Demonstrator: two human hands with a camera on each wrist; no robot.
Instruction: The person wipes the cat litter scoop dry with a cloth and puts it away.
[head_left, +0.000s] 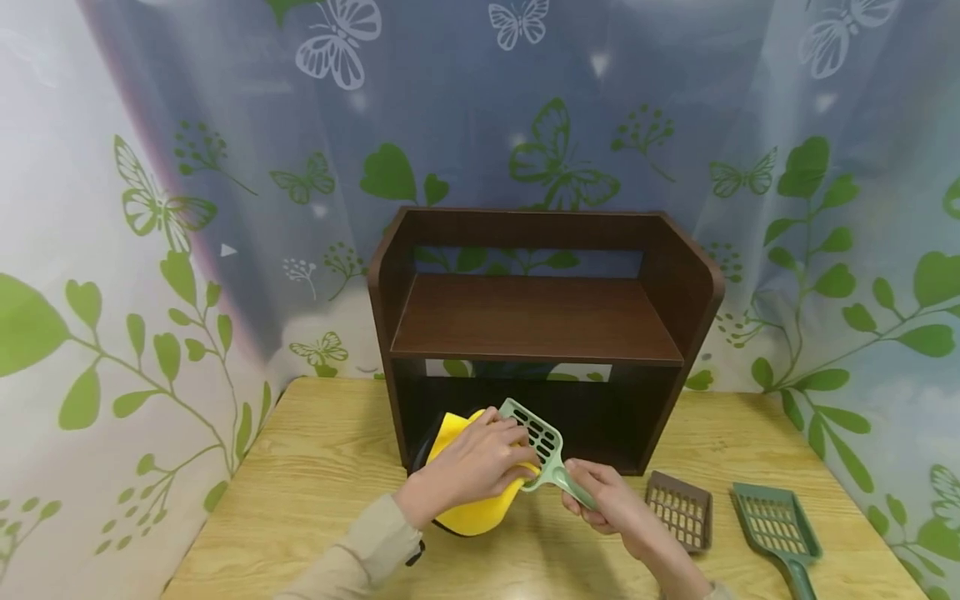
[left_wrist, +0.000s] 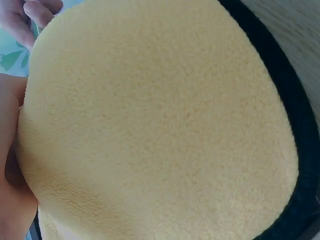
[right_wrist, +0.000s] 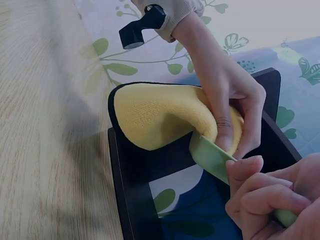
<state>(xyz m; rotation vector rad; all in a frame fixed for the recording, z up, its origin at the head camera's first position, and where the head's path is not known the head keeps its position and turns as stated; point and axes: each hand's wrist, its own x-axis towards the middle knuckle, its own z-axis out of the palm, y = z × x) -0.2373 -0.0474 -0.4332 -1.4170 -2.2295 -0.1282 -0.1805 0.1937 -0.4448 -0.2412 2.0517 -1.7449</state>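
Note:
A yellow cloth (head_left: 480, 510) with dark edging is bunched in my left hand (head_left: 480, 457), thumb and fingers pinching it against the side of a light green slotted litter scoop (head_left: 542, 435). My right hand (head_left: 603, 502) grips the scoop's handle, holding it in the air in front of the shelf's lower opening. In the left wrist view the cloth (left_wrist: 165, 120) fills most of the picture and covers the scoop. The right wrist view shows the cloth (right_wrist: 155, 112) folded over the edge of the scoop's head (right_wrist: 212, 159), with the left thumb on it.
A dark brown two-level shelf (head_left: 536, 321) stands at the back of the wooden table (head_left: 300, 483). To the right lie a brown slotted scoop (head_left: 681, 510) and a dark green one (head_left: 777, 521). Behind hangs a curtain (head_left: 465, 100) printed with leaves and butterflies.

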